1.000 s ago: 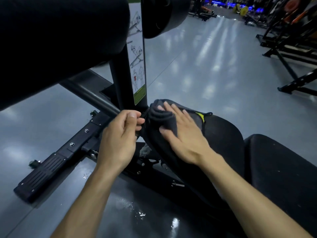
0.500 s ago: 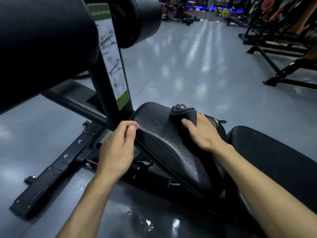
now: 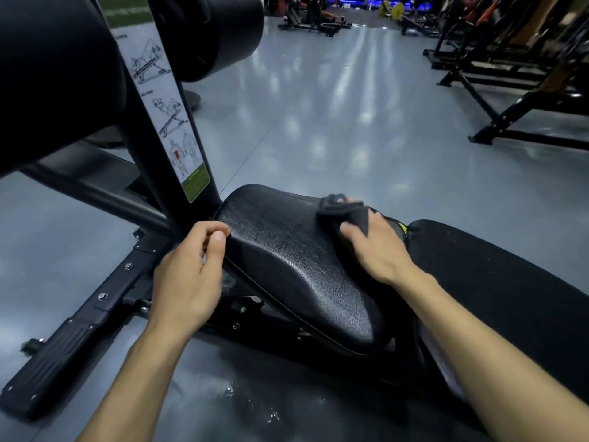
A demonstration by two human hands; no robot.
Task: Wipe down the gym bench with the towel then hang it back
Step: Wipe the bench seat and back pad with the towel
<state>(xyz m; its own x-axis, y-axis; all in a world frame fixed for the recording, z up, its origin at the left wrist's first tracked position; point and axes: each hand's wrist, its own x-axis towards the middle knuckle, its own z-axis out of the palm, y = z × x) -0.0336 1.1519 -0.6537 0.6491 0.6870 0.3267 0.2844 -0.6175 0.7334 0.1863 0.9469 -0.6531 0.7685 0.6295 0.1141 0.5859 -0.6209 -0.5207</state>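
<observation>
Since a moment ago, the right hand has slid the towel from the near end of the seat pad to its far edge. Its fingers curl around the bunched towel. The left hand pinches the pad's near edge. Wiping looks partly done; the long back pad and hanging the towel are left.
</observation>
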